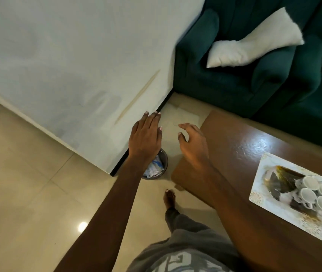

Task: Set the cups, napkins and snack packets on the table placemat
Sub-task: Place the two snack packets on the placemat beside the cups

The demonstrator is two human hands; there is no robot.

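We hold left hand (145, 134) and right hand (192, 144) slack, empty — cups (307, 194) lie well rightward, nearer the right.

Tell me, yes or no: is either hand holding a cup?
No: the left hand and right hand are empty, and the cups sit on the placemat.
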